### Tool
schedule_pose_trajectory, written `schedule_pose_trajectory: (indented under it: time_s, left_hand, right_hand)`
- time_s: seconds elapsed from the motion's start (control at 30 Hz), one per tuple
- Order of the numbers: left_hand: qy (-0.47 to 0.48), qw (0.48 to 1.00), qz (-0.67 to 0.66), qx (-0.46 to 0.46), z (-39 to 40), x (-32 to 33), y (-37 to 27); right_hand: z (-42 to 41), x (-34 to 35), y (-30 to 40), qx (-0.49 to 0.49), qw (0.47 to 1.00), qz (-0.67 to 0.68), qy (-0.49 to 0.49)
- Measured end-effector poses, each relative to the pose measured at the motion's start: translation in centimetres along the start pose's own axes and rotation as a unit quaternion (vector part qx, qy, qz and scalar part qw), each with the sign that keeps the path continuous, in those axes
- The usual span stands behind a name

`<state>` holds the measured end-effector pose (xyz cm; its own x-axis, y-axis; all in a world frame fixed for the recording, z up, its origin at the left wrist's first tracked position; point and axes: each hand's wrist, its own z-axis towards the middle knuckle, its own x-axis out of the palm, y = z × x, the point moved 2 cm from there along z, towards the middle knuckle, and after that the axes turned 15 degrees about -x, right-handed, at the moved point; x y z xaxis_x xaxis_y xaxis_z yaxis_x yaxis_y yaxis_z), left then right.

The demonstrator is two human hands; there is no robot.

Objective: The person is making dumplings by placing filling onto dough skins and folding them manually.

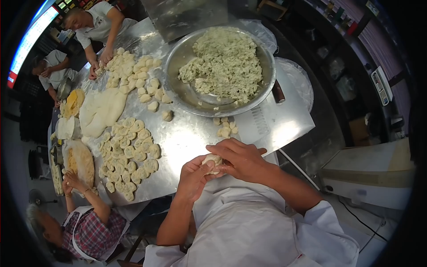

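Between both hands, just past the table's near edge, is a small dough piece point(213, 163). My left hand point(196, 177) cups it with the thumb on top. My right hand point(242, 160) closes around its other side, fingers curled over. Just beyond the hands lie several small dough lumps point(228, 128). A large steel bowl point(171, 96) farther off holds a chopped greenish filling point(230, 63). To the left, many round filled dough pieces point(128, 152) with green-flecked tops lie together on the metal table point(181, 135). Whether my dough piece contains filling is hidden.
Behind the filled pieces lie a big dough sheet point(101, 111) and many dough lumps point(133, 71). A brown handle point(278, 92) sticks out beside the bowl. Co-workers handle dough at the far left point(100, 26) and near left point(90, 230). A white box point(367, 173) stands right.
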<state>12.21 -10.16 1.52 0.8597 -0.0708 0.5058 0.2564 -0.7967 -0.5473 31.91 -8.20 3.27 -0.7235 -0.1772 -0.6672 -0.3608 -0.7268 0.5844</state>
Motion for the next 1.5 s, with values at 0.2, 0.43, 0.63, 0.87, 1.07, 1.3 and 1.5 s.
schedule_pose_trajectory:
  time_s: [0.2, 0.43, 0.63, 0.87, 1.07, 1.3, 1.5]
  left_hand:
    - [0.042, 0.99, -0.123, 0.045, 0.5, 0.6, 0.4]
    - [0.002, 1.0, -0.014, 0.018, 0.2, 0.0, 0.3]
    - [0.092, 0.98, -0.174, 0.008, -0.2, 1.2, 0.4]
    - [-0.014, 0.994, -0.086, 0.069, 0.0, -0.4, 0.8]
    - [0.031, 0.996, -0.086, 0.018, -0.8, -1.2, 0.4]
    - [-0.073, 0.988, -0.081, 0.112, -0.5, -3.0, 0.1]
    - [-0.275, 0.675, 0.655, 0.198, 2.7, -6.5, 2.6]
  right_hand:
    - [0.0, 0.5, 0.0, -0.008, 0.997, -0.069, 0.035]
    - [0.0, -0.6, 0.2, -0.004, 0.998, -0.054, -0.013]
    - [-0.2, 1.5, -0.9, -0.071, 0.993, -0.091, 0.028]
    - [0.1, 1.1, 0.7, -0.031, 0.995, -0.093, 0.001]
    - [0.4, 1.1, -0.3, -0.074, 0.992, -0.104, 0.011]
    - [-0.6, -1.9, 0.6, -0.04, 0.993, -0.081, -0.082]
    - [-1.8, -2.7, -0.9, 0.106, 0.948, 0.132, -0.269]
